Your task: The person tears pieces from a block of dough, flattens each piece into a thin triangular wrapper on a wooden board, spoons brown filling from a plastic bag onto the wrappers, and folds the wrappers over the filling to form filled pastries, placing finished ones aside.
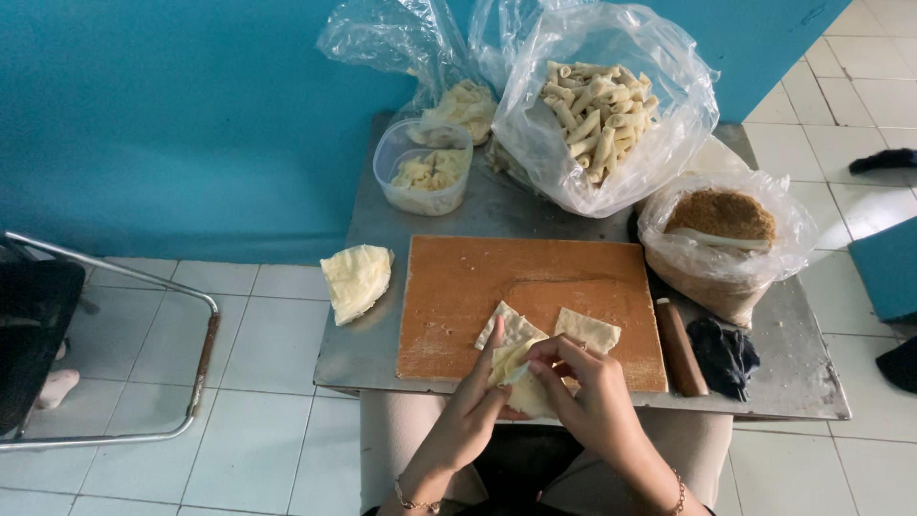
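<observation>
A pale dough wrapper [523, 375] is held between both hands at the near edge of the wooden board [458, 296], just above the person's lap. The left hand [475, 406] is curled narrowly, its fingers pressed against the wrapper's left side from below. The right hand [592, 397] is closed loosely over the wrapper's right side, with thumb and fingertips pinching its upper edge. The wrapper is partly folded; its long axis is seen to run roughly from the near right up to the far left, though much of it is hidden by the fingers.

Two more flat wrappers are laid on the board just beyond the hands: one [510, 323] tilted with a corner pointing away, the other [587, 330] a squarish piece to its right. A stack of wrappers [355, 279] is placed on the metal bench [382, 354], left of the board.

At the far side of the bench, a large clear plastic bag [659, 115] filled with pale rolled sticks [597, 110] is propped open. To its left a second clear bag [401, 43] and a round clear plastic tub [420, 177] are seen, both holding pale dough pieces. At the right, a clear bag [726, 258] of brown crumbly filling is set, with a wooden-handled tool [680, 346] and a dark cloth [724, 354] just beside it.
</observation>
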